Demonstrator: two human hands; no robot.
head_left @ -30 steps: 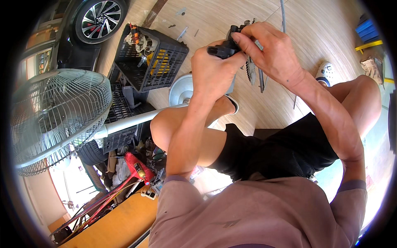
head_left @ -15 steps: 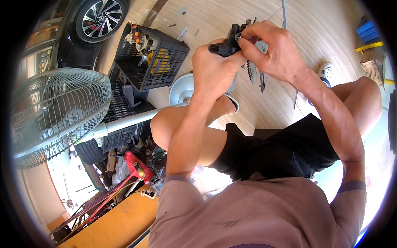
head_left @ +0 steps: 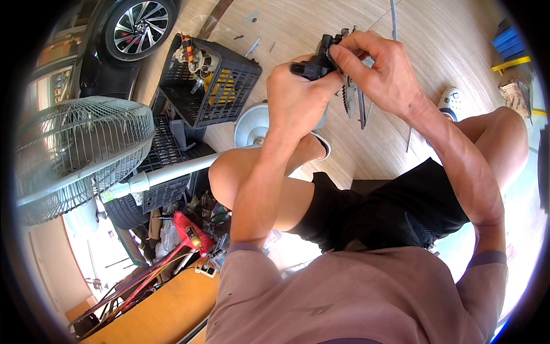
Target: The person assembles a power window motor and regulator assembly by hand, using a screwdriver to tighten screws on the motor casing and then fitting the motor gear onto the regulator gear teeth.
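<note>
My left hand [head_left: 298,97] is wrapped round a black mechanical part [head_left: 312,67] with stubby tube-like ends, held up at the top middle. My right hand [head_left: 381,69] is bent over the part's right side. Its thumb and index finger are pressed together against the part, and whatever they pinch is hidden. Just beyond and below the fingers shows a toothed metal disc [head_left: 348,102], partly covered by my hands. A thin dark bar [head_left: 362,112] hangs down beside the disc.
Left of my knee stands a black plastic crate [head_left: 220,86] with machine parts in it. A large caged fan [head_left: 86,155] is at far left, its round base [head_left: 251,125] near my foot. A car wheel [head_left: 141,28] is at top left. Hoses [head_left: 134,281] lie at lower left.
My right thumb has straightened and shifted up slightly along the black part, and the right hand has moved a little. My left hand keeps its hold in nearly the same place.
</note>
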